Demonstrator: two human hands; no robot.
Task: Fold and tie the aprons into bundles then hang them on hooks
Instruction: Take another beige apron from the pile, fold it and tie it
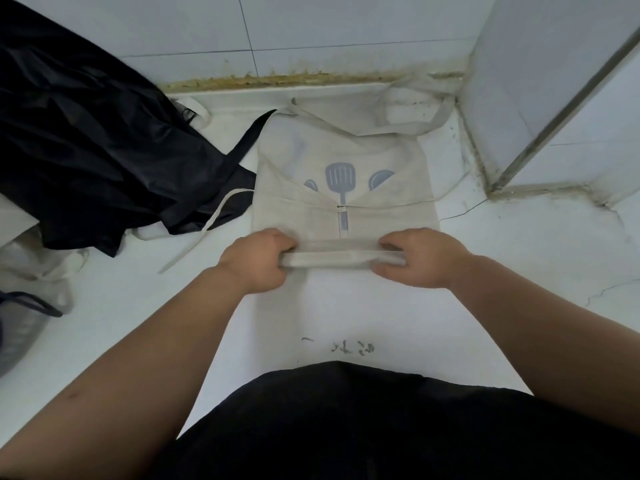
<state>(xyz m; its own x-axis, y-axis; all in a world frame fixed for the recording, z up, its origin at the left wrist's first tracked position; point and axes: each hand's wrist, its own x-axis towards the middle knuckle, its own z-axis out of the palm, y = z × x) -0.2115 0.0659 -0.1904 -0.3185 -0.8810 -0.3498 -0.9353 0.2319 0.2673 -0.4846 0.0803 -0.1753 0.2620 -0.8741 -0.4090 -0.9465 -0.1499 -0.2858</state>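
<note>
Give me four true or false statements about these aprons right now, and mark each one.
1. The left hand and right hand both grip the rolled near edge of the cream apron. True.
2. The black apron lies right of the cream apron. False: it lies to its left.
3. The cream apron bears a blue spatula print. True.
4. The cream apron hangs on a hook. False: it lies on the white surface.

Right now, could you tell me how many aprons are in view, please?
2 for certain: the beige apron in the middle, and the black apron heaped to its left. The pale cloth under the black one may be a third.
</note>
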